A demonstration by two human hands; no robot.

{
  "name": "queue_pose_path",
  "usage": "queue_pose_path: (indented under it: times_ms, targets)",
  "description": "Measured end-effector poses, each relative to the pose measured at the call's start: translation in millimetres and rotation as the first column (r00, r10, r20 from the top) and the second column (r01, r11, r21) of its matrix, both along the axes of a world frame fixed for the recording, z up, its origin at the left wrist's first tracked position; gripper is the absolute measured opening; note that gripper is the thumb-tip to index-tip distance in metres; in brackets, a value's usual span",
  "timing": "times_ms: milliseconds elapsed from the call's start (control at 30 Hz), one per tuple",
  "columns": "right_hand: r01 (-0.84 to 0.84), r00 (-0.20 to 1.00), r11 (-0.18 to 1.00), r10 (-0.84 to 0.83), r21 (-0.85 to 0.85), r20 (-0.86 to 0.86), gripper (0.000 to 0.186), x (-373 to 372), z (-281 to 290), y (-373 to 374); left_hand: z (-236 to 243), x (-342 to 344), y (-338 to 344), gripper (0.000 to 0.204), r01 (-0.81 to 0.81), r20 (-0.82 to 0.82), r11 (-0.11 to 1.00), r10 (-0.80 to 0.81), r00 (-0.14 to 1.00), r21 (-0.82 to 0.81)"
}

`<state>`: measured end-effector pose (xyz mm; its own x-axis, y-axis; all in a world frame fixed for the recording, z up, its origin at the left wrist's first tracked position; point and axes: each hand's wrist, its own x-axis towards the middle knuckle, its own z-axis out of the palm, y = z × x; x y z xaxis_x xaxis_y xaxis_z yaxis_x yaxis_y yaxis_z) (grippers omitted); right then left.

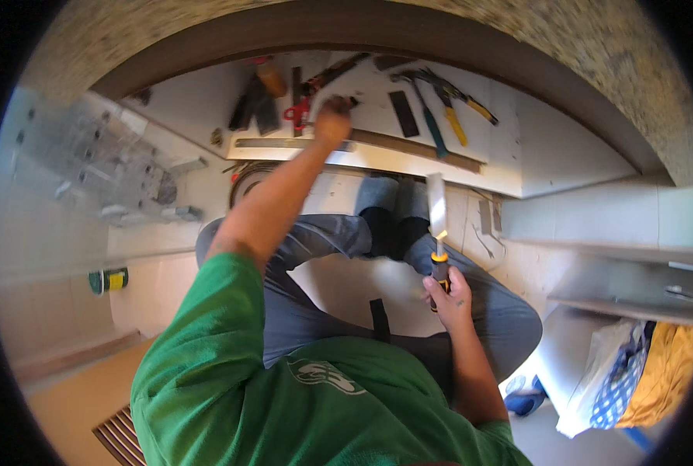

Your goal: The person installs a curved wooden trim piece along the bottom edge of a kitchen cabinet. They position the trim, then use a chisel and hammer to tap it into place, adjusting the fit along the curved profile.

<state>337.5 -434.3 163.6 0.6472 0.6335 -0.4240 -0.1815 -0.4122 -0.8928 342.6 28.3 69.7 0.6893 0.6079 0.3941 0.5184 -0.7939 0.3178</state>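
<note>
My left hand (333,118) reaches onto the white shelf (548,132) among tools, beside a red tool (297,113) and a dark rod-like tool (327,78). Its fingers are blurred, and I cannot make out whether they grip anything. My right hand (449,291) grips the black and yellow handle of a wide-bladed metal tool (437,206), held upright over my right leg. Right of my left hand lie a dark rectangular block (403,113), a hammer (430,115) with a teal handle and a yellow-handled tool (455,121). A metal strip (272,144) lies along the shelf's front.
A dark cabinet edge (377,31) arches above the shelf. At my right are an open drawer or door (618,287), cloths (657,365) and a blue slipper (523,402). A green roll (108,280) is at left. My bent legs (501,326) are below the shelf.
</note>
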Motion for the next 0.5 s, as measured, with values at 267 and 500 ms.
queue_pose_path:
  times_ms: [267,500]
  targets:
    - [-0.235,0.972,0.963,0.231,0.129,0.039,0.032,-22,68,22,92,-85,-139,0.062,0.521,0.439,0.012,0.557,0.705,-0.853]
    - [-0.326,0.921,0.944,0.306,0.046,0.241,0.055,-47,165,69,205,-142,-174,0.052,0.920,0.708,0.074,0.663,0.243,-0.385]
